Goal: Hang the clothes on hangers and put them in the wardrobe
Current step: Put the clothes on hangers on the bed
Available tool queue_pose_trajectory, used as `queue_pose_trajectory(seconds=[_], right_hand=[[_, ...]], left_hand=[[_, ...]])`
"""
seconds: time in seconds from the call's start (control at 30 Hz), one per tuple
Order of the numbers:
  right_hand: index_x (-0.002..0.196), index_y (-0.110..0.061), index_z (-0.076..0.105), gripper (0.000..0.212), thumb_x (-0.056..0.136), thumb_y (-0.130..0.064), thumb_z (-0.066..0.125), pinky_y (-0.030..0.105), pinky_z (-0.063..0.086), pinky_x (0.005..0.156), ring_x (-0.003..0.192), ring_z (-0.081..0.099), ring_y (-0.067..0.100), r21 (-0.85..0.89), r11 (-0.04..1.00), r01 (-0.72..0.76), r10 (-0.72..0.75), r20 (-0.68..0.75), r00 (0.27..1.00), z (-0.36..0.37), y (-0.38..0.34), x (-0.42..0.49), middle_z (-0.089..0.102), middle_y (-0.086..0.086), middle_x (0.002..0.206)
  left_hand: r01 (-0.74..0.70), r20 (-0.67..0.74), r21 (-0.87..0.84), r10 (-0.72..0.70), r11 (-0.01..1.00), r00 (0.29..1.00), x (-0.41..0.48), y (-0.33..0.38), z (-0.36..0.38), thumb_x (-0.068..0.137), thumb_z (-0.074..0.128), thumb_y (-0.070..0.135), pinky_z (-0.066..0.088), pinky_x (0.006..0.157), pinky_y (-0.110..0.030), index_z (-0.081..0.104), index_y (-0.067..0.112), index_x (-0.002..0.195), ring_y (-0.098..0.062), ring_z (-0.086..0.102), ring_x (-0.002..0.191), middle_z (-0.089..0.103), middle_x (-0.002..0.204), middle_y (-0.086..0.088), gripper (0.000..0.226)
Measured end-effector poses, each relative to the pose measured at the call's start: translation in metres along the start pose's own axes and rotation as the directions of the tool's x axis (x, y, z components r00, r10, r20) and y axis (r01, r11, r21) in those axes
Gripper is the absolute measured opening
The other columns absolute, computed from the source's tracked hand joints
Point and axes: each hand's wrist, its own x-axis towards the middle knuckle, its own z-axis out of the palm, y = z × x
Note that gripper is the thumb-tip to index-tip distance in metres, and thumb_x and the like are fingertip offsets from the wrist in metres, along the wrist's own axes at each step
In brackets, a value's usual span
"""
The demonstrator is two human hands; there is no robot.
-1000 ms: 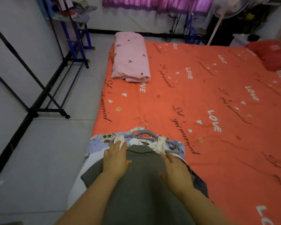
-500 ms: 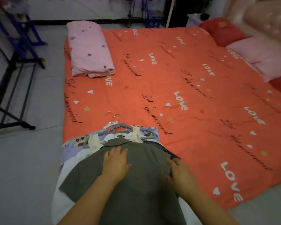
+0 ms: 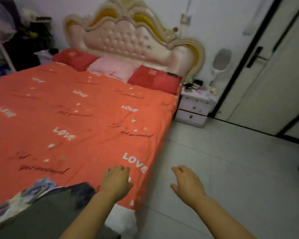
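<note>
**Fig.** Head view, blurred by motion. The left hand (image 3: 116, 182) hovers over the near corner of the bed (image 3: 76, 118), at 6 o'clock. The right hand (image 3: 186, 183) hangs over the floor (image 3: 223, 169), just past the bed's edge, at 5 o'clock. Both are empty, with fingers loosely curled and relaxed, touching nothing.

The clothes lie heaped at 8 o'clock on the bed's near edge. A grey shirt (image 3: 41, 214) is on top, with a lilac printed garment (image 3: 40, 185) and a dark garment (image 3: 84, 190) showing from beneath it. Whether hangers are in the heap cannot be told through the blur. No wardrobe can be identified. A door (image 3: 274, 75) with a dark handle stands at 2 o'clock, beyond a nightstand (image 3: 195, 107) beside the headboard (image 3: 128, 37).

Judged step: between grasps, with the heap not yet carried off. To do it well:
- Begin with the grey shirt, since it lies uppermost.
- Find the hook at the collar, and check that both shoulders sit on the hanger before lifting.
- Lift by the hook with one hand and steady the hem with the other, so the garments underneath are not dragged over the edge to the floor.
- Take one piece at a time.
</note>
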Motion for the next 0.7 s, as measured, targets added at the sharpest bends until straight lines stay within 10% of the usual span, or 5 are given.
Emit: queue_pose_trajectory(seconds=[0.3,0.7], right_hand=[[0.146,-0.02,0.027,0.057,0.095,-0.036,0.049,0.031,0.034,0.104,0.126,0.04,0.022,0.127,0.794,-0.594,0.606,-0.1,0.789,-0.042,0.263,-0.255,0.037,0.003,0.142],[0.146,-0.02,0.027,0.055,0.096,-0.03,0.047,0.027,0.034,0.102,0.125,0.038,0.02,0.272,0.194,-0.942,0.981,-0.068,0.183,-0.04,0.383,-0.561,0.036,0.003,0.141]], left_hand=[[-0.563,0.062,0.141,0.561,0.814,0.826,-0.033,0.349,-0.005,0.089,0.05,0.05,0.031,0.104,-0.038,0.034,0.022,0.14,-0.025,0.041,0.127,0.042,0.14,-0.004,0.06],[-0.977,0.171,0.162,0.971,0.137,0.164,-0.197,0.696,0.029,0.091,0.046,0.051,0.031,0.102,-0.035,0.03,0.022,0.142,-0.022,0.041,0.126,0.042,0.14,-0.003,0.061]])
